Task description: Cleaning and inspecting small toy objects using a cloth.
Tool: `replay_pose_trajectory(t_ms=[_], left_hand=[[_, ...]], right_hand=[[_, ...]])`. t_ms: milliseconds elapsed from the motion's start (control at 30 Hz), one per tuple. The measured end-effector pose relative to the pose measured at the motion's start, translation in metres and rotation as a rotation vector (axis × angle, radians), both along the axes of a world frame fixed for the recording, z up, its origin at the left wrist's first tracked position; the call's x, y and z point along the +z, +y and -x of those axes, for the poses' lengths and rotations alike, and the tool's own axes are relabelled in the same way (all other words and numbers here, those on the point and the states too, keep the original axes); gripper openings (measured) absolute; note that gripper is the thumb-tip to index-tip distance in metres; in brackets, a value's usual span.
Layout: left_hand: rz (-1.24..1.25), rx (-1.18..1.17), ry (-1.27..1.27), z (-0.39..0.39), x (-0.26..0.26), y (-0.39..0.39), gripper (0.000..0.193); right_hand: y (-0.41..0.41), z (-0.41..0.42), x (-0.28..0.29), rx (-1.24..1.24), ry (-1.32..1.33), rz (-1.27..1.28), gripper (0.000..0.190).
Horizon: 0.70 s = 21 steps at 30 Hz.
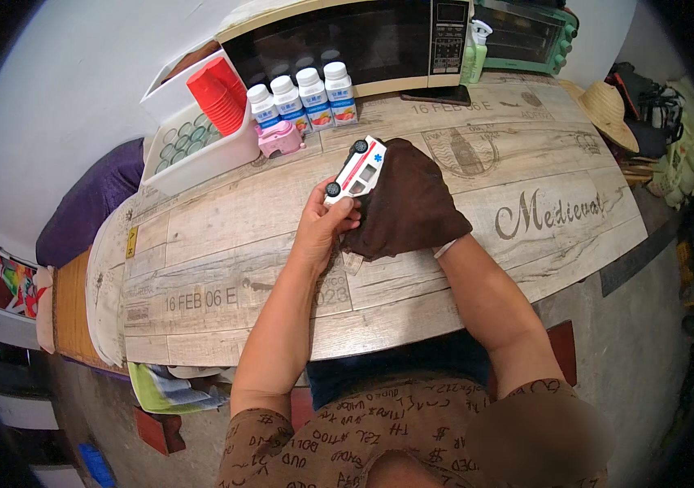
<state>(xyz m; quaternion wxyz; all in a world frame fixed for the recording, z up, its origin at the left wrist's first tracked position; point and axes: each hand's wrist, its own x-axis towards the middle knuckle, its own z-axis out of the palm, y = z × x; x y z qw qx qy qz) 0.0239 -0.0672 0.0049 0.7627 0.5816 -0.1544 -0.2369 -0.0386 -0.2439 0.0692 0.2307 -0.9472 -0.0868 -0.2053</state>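
Note:
A white toy ambulance [359, 169] with a red stripe and a blue star mark is held by its lower end in my left hand [333, 210], tilted with its wheels to the left. Against its right side lies a dark brown cloth [411, 201], which hangs over my right hand. That hand is hidden up to the wrist, where a pale band shows, so its fingers cannot be seen. Both hands are over the wood-patterned table [225, 262]. A small tag hangs at the cloth's lower left edge.
Behind stand a microwave oven [334, 49], a green toaster oven [523, 36], a spray bottle [476, 52] and a dark phone [436, 95]. Several white bottles [315, 100] and a pink toy [280, 139] stand beside a white bin [200, 161] holding red cups [219, 91] and glass jars.

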Motion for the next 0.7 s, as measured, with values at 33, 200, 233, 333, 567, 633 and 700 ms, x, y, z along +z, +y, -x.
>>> replay_pose_trajectory(t_ms=[33,200,233,333,567,633,700], left_hand=[[0.027,0.025,0.028,-0.002,-0.003,0.002,0.044],[0.183,0.094,0.165,-0.011,-0.005,0.011,0.042],[0.184,0.093,0.165,-0.010,-0.003,0.011,0.042],[0.149,0.145,0.175,-0.006,0.005,0.007,0.043],[0.187,0.152,0.084,-0.006,0.006,0.010,0.042],[0.189,0.145,0.070,-0.006,0.006,0.010,0.041],[0.164,0.123,0.065,-0.007,0.006,0.010,0.037]], right_hand=[[0.001,-0.002,-0.003,0.008,-0.055,-0.043,0.058],[0.007,0.001,0.005,-0.050,0.018,-0.116,0.057],[0.007,-0.001,0.001,-0.023,-0.028,-0.065,0.053],[0.006,-0.008,-0.013,0.075,-0.139,0.048,0.046],[0.008,-0.011,-0.011,0.206,-0.157,0.144,0.040],[0.009,-0.010,-0.008,0.226,-0.136,0.160,0.040],[0.010,-0.007,-0.003,0.236,-0.126,0.168,0.039]])
